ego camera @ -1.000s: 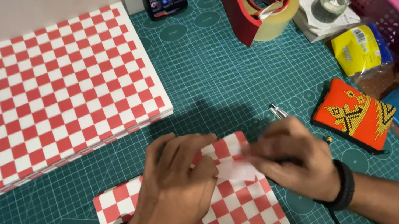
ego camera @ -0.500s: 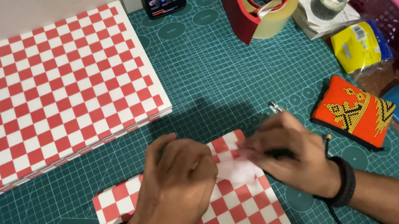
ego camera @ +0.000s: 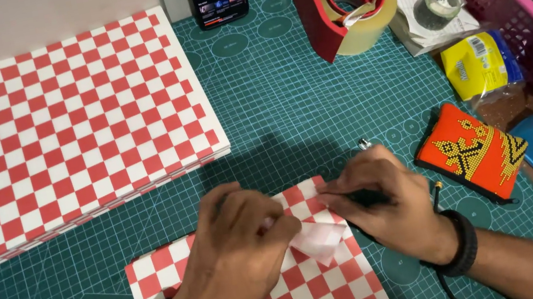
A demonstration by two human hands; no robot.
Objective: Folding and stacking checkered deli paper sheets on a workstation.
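Single red-and-white checkered paper sheet (ego camera: 306,288) lies flat on the green gridded cutting mat covering the tabletop (ego camera: 289,109), directly below the viewer. Both hands work at its upper right corner.

Left hand (ego camera: 237,249): palm down on the sheet, fingers curled; its grip presses on a small pale, translucent folded piece (ego camera: 319,239) at the fingertips. Whether thumb and finger actually pinch it, I cannot tell.

Right hand (ego camera: 382,206): clenched in a fine pinch on the sheet's upper edge, just right of the pale piece. A dark slim object seems to sit under the fingers; cannot make out what it is.

Progress, as judged: work on this sheet looks early. Only one corner area appears folded or covered; the rest of the sheet lies flat and unfolded. A thick stack of matching checkered sheets (ego camera: 51,129) sits at upper left, well apart, untouched.

Hidden or unclear:
- Sheet's lower edge is cut off by the frame bottom; its middle is covered by the left hand.
- Pale piece: tape, film or thin paper, not determinable.
- Small metallic item (ego camera: 365,144) just above the right hand, too small to identify.

Nearby: red tape dispenser with clear tape roll (ego camera: 346,0); orange beaded pouch (ego camera: 473,151).
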